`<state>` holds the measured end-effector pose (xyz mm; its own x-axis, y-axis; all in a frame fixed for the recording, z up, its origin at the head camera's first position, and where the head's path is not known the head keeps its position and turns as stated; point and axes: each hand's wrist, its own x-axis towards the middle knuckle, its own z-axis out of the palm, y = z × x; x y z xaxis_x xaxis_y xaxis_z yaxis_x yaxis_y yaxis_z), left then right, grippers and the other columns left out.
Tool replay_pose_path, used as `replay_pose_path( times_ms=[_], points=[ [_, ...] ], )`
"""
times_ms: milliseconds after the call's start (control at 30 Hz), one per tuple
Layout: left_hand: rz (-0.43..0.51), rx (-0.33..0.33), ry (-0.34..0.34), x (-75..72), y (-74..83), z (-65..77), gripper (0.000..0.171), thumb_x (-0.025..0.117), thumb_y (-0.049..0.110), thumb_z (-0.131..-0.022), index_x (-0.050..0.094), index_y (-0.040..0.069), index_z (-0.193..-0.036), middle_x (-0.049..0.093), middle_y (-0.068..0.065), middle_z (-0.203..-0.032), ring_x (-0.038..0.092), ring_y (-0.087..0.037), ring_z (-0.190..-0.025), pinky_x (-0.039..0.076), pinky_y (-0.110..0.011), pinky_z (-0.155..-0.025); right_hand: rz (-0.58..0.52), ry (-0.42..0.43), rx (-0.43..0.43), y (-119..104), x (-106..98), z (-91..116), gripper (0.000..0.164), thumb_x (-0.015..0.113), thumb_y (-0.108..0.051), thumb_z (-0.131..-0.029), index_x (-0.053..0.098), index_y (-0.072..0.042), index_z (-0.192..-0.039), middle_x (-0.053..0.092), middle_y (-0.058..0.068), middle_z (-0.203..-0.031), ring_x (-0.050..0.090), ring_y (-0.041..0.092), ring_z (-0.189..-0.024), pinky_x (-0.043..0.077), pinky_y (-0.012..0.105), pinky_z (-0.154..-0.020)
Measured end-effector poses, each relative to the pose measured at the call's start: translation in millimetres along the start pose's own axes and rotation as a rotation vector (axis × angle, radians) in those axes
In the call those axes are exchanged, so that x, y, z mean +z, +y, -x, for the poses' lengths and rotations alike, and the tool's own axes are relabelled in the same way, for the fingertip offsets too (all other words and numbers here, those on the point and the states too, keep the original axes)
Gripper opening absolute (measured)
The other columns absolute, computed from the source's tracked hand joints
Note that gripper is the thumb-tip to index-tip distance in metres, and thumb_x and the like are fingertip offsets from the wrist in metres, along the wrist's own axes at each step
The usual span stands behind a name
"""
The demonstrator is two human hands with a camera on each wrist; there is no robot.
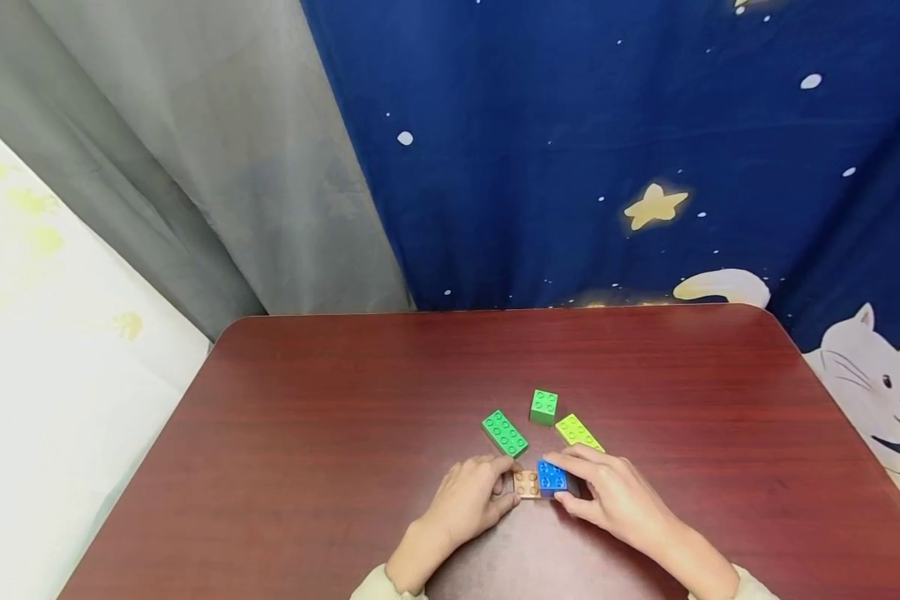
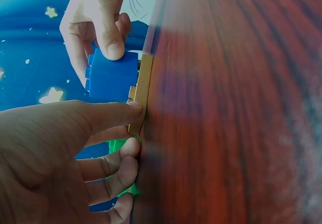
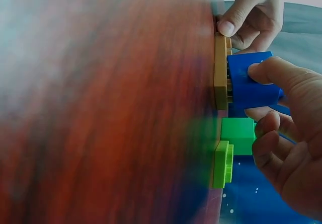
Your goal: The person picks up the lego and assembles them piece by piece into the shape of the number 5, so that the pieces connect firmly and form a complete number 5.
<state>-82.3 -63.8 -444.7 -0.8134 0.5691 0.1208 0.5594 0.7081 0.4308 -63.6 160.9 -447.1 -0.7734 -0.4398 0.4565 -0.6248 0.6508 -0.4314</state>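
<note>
In the lower middle of the head view, right of centre, I pinch the blue brick (image 1: 552,477) between the thumb and fingers of my right hand (image 1: 621,500). It stands over the studs of the tan brick (image 1: 525,483), which lies on the table; the wrist views show it slightly tilted there. My left hand (image 1: 463,496) grips the tan brick's left end between thumb and fingers. Just above in the frame, the long green brick (image 1: 505,433) lies slanted at upper left, the small green brick (image 1: 543,407) stands farther up, and the lime brick (image 1: 579,432) sits beside my right fingers. The dark red table (image 1: 330,433) spreads around them, with a grey curtain (image 1: 270,150) at upper left and a starry blue curtain (image 1: 532,150) at upper right.
</note>
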Motion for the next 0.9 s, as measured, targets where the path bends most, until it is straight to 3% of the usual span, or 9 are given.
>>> replay_pose_path(
  times_ms=[200,900],
  points=[
    [-0.002,0.003,0.009,0.2,-0.7,0.5,0.023,0.073,0.024,-0.079,0.066,0.017,-0.1,0.046,0.012,-0.066,0.043,-0.002,-0.063,0.035,-0.021,-0.054,-0.027,0.016,0.001,1.3,2.5,1.1,0.041,0.08,-0.014,-0.068,0.068,-0.015,-0.107,0.06,-0.01,-0.098,0.054,0.004,-0.071,0.044,0.018,-0.06],
    [0.013,0.028,0.032,1.0,-1.1,2.5,0.022,0.074,0.022,-0.078,0.066,0.018,-0.098,0.043,0.012,-0.064,0.04,-0.001,-0.06,0.032,-0.019,-0.052,-0.003,0.02,0.01,0.1,0.4,3.6,0.042,0.081,-0.014,-0.068,0.068,-0.014,-0.108,0.062,-0.008,-0.098,0.058,0.006,-0.079,0.05,0.026,-0.064]
  ],
)
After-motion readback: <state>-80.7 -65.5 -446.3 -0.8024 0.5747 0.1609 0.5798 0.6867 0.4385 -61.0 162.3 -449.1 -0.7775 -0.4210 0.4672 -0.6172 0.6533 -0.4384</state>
